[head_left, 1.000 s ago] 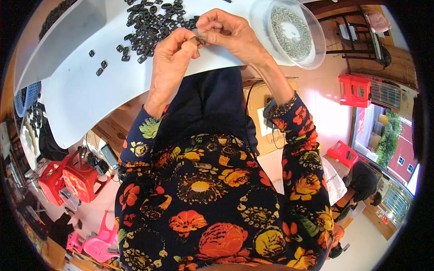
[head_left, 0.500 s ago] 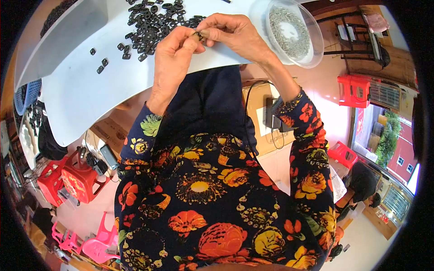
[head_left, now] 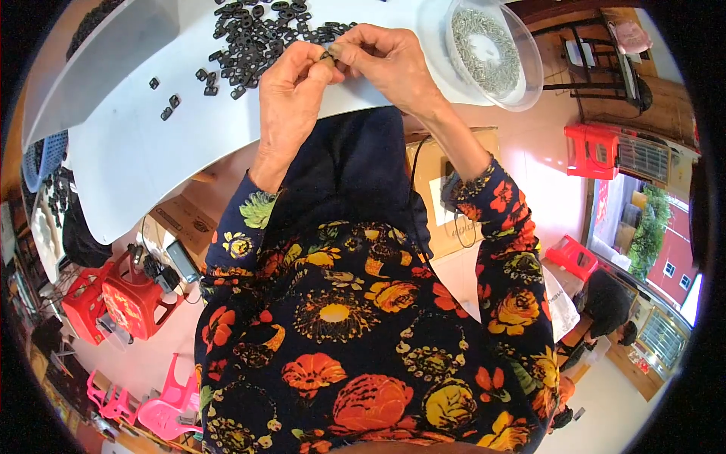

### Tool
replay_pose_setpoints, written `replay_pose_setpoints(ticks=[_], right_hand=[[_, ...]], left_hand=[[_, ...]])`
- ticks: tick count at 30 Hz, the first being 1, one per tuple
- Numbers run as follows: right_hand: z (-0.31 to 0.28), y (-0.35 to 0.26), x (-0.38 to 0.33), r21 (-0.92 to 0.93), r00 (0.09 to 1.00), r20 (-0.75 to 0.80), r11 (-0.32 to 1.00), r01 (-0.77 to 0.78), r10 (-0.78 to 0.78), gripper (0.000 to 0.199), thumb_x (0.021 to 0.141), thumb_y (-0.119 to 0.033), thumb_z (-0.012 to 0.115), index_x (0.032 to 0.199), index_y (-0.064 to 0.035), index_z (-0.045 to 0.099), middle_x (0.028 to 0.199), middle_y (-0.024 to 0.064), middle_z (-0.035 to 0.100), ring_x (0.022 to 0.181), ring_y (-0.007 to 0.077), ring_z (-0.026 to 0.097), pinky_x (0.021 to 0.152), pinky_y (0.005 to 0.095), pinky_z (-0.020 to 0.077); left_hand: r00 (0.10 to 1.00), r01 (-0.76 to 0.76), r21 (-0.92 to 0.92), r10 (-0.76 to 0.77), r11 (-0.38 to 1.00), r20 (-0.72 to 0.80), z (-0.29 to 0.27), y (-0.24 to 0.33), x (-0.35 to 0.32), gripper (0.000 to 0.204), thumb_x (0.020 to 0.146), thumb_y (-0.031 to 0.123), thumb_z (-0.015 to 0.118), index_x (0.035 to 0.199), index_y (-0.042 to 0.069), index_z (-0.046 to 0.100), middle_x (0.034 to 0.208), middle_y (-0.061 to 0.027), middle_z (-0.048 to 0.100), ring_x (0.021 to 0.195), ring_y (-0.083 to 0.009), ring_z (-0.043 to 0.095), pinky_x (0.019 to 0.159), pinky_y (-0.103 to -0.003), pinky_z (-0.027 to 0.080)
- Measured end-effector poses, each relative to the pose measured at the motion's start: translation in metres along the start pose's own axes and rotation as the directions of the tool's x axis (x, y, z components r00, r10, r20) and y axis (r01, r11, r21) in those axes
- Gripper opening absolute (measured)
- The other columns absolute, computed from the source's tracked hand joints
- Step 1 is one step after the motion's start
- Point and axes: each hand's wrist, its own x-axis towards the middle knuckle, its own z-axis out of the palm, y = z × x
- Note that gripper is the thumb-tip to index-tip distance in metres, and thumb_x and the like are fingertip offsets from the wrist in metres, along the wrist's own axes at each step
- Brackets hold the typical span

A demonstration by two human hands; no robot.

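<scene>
My left hand is closed in a pinch on a small black plastic part, held just above the near edge of the white table. My right hand meets it there, thumb and fingertips pressed together against the same part. Whether a pin sits between the right fingertips cannot be made out. Behind the hands lies a loose pile of small black parts with holes in them. A round clear tub of thin silvery pins stands to the right of my right hand.
A few stray black parts lie left of the pile. A large translucent bin stands at the table's left, near a blue basket. Below are cardboard boxes and red stools. Another person is at the far right.
My right fingertips have shifted slightly against the small part, and the right forearm has come in a little to the left. My left hand has barely moved.
</scene>
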Motion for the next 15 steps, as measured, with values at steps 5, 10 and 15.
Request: replay_pose_setpoints(ticks=[5,10,15], right_hand=[[-0.012,-0.004,0.0,0.161,0.992,0.068,0.981,-0.113,0.103,0.017,0.088,-0.017,0.062,0.09,-0.0014,0.068,0.063,-0.0021,0.056,0.056,0.0048,0.049,0.052,0.0195,0.0425],[-0.011,-0.007,0.001,0.08,0.994,0.104,0.996,-0.047,0.039,0.017,0.088,-0.018,0.062,0.093,-0.0023,0.068,0.064,-0.002,0.056,0.056,0.0044,0.049,0.051,0.0191,0.0422],[-0.005,0.001,0.001,0.088,0.998,0.05,0.995,-0.048,0.044,0.014,0.086,-0.016,0.064,0.089,-0.0025,0.068,0.063,-0.0033,0.056,0.056,0.0031,0.046,0.049,0.0187,0.0392]], left_hand=[[1.0,0.019,-0.086,-0.018,0.996,0.015,-0.003,-0.004,0.002,0.007,0.088,0.006,0.053,0.089,0.001,0.058,0.077,-0.0038,0.064,0.072,-0.009,0.06,0.069,-0.023,0.049],[0.999,0.018,-0.09,-0.014,0.996,0.035,-0.003,-0.004,0.002,0.007,0.088,0.006,0.054,0.089,0.002,0.058,0.077,-0.0039,0.064,0.071,-0.0086,0.06,0.069,-0.023,0.049],[1.0,0.008,-0.074,-0.007,0.997,0.018,-0.003,-0.004,0.002,0.007,0.088,0.005,0.053,0.089,0.001,0.059,0.076,-0.0037,0.064,0.072,-0.0086,0.06,0.069,-0.023,0.049]])
